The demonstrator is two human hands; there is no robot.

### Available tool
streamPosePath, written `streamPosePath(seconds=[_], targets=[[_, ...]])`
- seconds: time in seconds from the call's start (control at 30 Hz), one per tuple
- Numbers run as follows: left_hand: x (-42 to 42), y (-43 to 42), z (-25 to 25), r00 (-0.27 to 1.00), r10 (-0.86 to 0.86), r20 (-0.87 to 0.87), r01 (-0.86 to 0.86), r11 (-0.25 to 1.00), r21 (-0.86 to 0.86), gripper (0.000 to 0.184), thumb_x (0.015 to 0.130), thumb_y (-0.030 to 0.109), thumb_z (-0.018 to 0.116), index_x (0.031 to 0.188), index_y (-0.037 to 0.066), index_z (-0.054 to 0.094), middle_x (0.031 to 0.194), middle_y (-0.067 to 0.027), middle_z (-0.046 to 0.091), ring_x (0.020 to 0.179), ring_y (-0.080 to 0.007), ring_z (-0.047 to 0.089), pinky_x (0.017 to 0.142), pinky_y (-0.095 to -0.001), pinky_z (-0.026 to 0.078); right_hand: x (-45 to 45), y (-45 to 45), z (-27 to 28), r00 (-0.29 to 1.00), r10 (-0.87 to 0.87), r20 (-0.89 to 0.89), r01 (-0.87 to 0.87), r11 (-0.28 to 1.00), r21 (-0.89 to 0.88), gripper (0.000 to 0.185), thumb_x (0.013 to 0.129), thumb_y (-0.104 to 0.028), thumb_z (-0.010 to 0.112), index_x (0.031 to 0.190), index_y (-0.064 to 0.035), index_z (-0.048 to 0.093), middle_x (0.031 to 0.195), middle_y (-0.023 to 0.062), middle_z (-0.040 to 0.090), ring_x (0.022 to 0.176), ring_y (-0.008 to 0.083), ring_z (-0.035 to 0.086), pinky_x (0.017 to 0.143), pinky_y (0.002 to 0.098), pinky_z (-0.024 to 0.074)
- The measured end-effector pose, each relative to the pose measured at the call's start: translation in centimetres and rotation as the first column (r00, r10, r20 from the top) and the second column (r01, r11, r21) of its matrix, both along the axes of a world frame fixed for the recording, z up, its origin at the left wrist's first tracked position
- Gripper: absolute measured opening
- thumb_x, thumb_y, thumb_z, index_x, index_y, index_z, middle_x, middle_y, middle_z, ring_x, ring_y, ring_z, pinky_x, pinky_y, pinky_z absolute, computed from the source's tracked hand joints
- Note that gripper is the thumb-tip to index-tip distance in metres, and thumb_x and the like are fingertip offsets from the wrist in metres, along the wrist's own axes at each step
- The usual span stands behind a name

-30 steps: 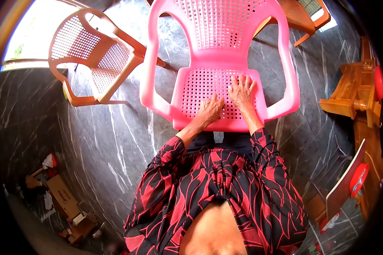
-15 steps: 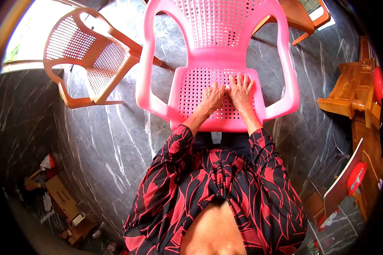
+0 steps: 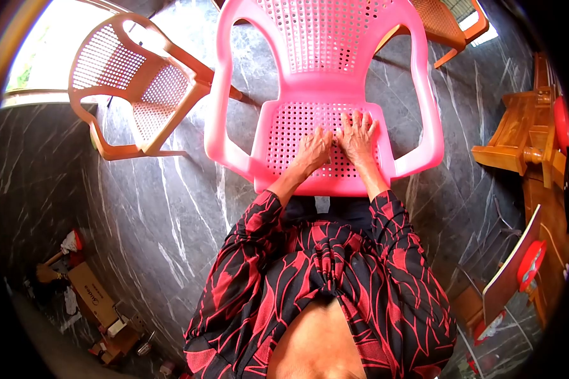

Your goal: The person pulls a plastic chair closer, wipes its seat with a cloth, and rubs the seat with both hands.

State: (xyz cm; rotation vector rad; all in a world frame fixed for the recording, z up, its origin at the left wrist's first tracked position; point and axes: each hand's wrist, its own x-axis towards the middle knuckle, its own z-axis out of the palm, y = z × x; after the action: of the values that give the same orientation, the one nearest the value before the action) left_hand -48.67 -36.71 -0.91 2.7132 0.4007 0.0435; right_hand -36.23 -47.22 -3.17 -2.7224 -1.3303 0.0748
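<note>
A pink plastic armchair (image 3: 275, 136) with a perforated seat and back stands facing me. Palm down on its seat, my right hand (image 3: 358, 135) lies with its fingers spread toward the backrest. Close beside it, my left hand (image 3: 314, 151) rests on the seat too, its fingers slightly bent but apart. The thumbs nearly meet over the middle of the seat. I see no object held in either hand.
A brown plastic armchair (image 3: 152, 95) stands at the left, and another brown chair (image 3: 439, 25) at the back right. Wooden furniture (image 3: 512, 139) lines the right side. At lower left are a cardboard box (image 3: 93, 294) and assorted items on a grey marbled floor (image 3: 171, 215).
My left hand has drawn back slightly toward me on the seat. My right hand stays in almost the same place. The view has shifted a little.
</note>
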Motion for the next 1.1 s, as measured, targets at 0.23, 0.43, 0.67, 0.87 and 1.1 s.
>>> streamPosePath(seconds=[0.23, 0.43, 0.67, 0.87, 1.1], targets=[[-2.8, -0.7, 0.2, 0.999, -0.04, -0.035, 0.038, 0.997, -0.068, 0.029, 0.083, 0.023, 0.061, 0.105, 0.004, 0.056, 0.089, -0.0211, 0.059, 0.083, -0.0339, 0.063, 0.066, -0.0458, 0.05, -0.1, 0.1, 0.2, 1.0, -0.019, -0.023, 0.019, 1.0, -0.003, 0.053, 0.092, -0.038, 0.047, 0.138, -0.0113, 0.049, 0.145, 0.0222, 0.04, 0.134, 0.0504, 0.03, 0.108, 0.0708, 0.0133], [-4.2, -0.8, 1.5, 0.995, -0.085, -0.051, 0.072, 0.972, -0.225, 0.027, 0.085, 0.024, 0.06, 0.103, 0.005, 0.057, 0.091, -0.0201, 0.059, 0.081, -0.0353, 0.062, 0.067, -0.044, 0.049, -0.1, 0.1, 0.4, 0.999, -0.025, -0.042, 0.024, 1.0, -0.016, 0.054, 0.092, -0.038, 0.047, 0.139, -0.0111, 0.047, 0.145, 0.0223, 0.04, 0.135, 0.0506, 0.028, 0.108, 0.0702, 0.0123], [-3.7, -2.0, 2.3, 0.999, -0.032, -0.01, 0.031, 0.995, -0.093, 0.019, 0.083, 0.019, 0.061, 0.094, 0.005, 0.057, 0.084, -0.014, 0.059, 0.074, -0.0313, 0.06, 0.064, -0.041, 0.048, 0.0, 0.2, 0.5, 0.999, -0.024, -0.047, 0.023, 0.999, -0.032, 0.054, 0.092, -0.038, 0.047, 0.139, -0.0112, 0.047, 0.145, 0.0223, 0.039, 0.136, 0.0508, 0.027, 0.109, 0.0696, 0.0121], [-2.9, -2.0, 2.1, 0.998, -0.064, 0.02, 0.064, 0.998, 0.01, 0.02, 0.077, 0.017, 0.064, 0.091, 0.004, 0.057, 0.079, -0.0113, 0.059, 0.067, -0.0285, 0.059, 0.058, -0.0393, 0.048, -0.1, 0.2, 0.8, 0.999, -0.02, -0.029, 0.019, 0.999, -0.025, 0.054, 0.092, -0.038, 0.047, 0.139, -0.0113, 0.047, 0.144, 0.0221, 0.04, 0.134, 0.0506, 0.029, 0.108, 0.0707, 0.0138], [-0.5, -1.2, -0.2, 1.0, 0.001, -0.01, 0.0, 1.0, 0.028, 0.029, 0.075, 0.017, 0.067, 0.098, 0.006, 0.056, 0.082, -0.017, 0.058, 0.065, -0.0279, 0.064, 0.055, -0.0394, 0.05, 0.0, 0.1, 0.3, 1.0, -0.005, 0.0, 0.005, 1.0, 0.009, 0.054, 0.09, -0.037, 0.052, 0.138, -0.0117, 0.048, 0.143, 0.0216, 0.04, 0.132, 0.0506, 0.031, 0.106, 0.0718, 0.0159]])
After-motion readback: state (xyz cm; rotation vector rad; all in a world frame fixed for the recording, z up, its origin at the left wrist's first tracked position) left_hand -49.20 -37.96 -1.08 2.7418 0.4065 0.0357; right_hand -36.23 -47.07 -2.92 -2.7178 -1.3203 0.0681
